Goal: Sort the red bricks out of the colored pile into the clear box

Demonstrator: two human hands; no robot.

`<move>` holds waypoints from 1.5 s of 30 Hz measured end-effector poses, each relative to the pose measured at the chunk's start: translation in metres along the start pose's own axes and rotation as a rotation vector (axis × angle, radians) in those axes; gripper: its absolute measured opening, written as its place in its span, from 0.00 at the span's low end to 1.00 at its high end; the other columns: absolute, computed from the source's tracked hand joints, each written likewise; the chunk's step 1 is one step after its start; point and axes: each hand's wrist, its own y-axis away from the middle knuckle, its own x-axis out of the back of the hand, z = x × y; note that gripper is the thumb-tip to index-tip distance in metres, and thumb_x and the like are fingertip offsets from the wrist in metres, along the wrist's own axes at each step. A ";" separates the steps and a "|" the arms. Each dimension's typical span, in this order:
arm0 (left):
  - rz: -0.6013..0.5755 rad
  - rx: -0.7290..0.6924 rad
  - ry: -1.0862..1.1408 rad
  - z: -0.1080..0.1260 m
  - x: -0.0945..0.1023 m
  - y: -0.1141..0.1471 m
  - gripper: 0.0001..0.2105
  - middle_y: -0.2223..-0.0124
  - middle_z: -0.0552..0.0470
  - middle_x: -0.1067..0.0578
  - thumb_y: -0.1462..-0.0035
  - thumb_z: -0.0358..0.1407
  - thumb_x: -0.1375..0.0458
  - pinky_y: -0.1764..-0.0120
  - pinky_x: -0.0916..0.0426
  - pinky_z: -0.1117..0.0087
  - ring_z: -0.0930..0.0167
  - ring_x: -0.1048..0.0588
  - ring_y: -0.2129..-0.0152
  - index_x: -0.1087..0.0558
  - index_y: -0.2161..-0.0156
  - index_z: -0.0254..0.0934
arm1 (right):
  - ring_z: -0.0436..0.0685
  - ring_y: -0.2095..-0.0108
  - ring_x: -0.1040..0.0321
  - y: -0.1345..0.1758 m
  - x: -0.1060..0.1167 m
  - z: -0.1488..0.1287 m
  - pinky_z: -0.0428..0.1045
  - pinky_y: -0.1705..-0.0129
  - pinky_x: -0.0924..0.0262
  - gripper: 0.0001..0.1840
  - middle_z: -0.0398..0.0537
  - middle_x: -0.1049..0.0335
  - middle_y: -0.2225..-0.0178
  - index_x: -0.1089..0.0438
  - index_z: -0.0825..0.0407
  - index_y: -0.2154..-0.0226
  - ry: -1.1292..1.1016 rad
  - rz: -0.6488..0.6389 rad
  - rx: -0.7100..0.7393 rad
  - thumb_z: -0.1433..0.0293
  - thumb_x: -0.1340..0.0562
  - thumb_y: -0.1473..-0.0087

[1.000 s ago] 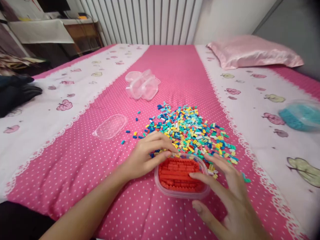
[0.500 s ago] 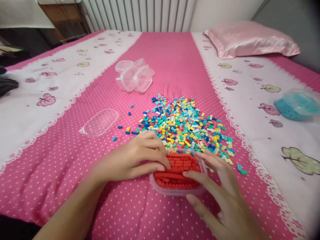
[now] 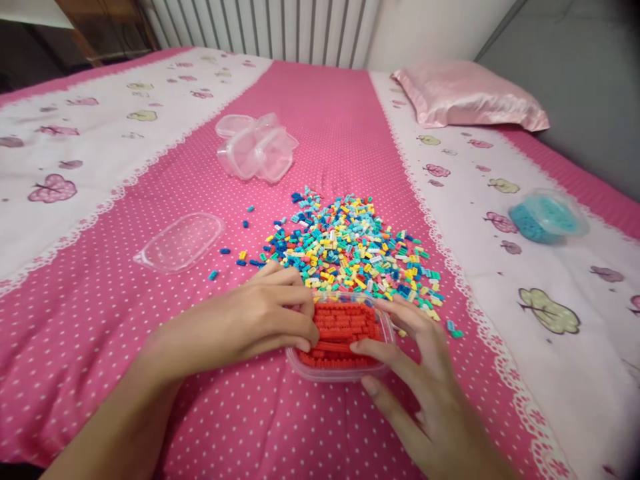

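Going left to right, the lid (image 3: 181,243) is lying flat on the bed (image 3: 250,427), near the left hand (image 3: 267,313) but not touching it. Clear boxes (image 3: 257,150) sit bunched up beyond it. The left arm comes in low from the corner, wrist bent and knuckles up, with the fingers curled over the left end of the box (image 3: 333,375). Thumb and forefinger tips are down at the red bricks (image 3: 345,327), close together, but I can't make out whether that grip has a brick pinched. The box is right between the two hands, just on the near side of the loose bricks (image 3: 345,250). The right hand (image 3: 423,373) has its fingers spread, not clamped on anything: forefinger on the red bricks, other fingers by the far right rim, thumb off the near side. Way over right there's a tub (image 3: 580,220) of blue stuff.

Compared with a second ago, the left hand has gone from lying across the far left rim to fingertips inside the box. Since half a second ago they've slid a bit toward the left end. Right forefinger's still on the red.
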 end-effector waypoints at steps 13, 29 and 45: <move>0.048 0.021 0.001 0.002 0.000 0.000 0.14 0.62 0.54 0.27 0.29 0.38 0.51 0.51 0.49 0.64 0.68 0.35 0.63 0.27 0.64 0.39 | 0.64 0.33 0.54 0.002 -0.001 0.001 0.66 0.37 0.48 0.11 0.51 0.50 0.35 0.32 0.46 0.50 0.054 -0.004 0.017 0.69 0.41 0.36; 0.054 0.002 0.048 0.003 0.001 0.000 0.14 0.63 0.53 0.24 0.29 0.38 0.49 0.53 0.47 0.65 0.68 0.32 0.63 0.26 0.65 0.40 | 0.64 0.33 0.54 0.005 -0.001 0.001 0.67 0.36 0.46 0.17 0.50 0.52 0.34 0.34 0.43 0.45 0.046 -0.039 -0.006 0.69 0.42 0.35; 0.247 -0.026 0.025 -0.018 -0.003 0.003 0.08 0.59 0.55 0.24 0.30 0.36 0.47 0.53 0.43 0.68 0.70 0.31 0.61 0.25 0.57 0.42 | 0.64 0.46 0.37 -0.008 0.029 0.073 0.66 0.41 0.43 0.13 0.52 0.35 0.52 0.25 0.46 0.55 0.073 0.261 -0.346 0.63 0.44 0.34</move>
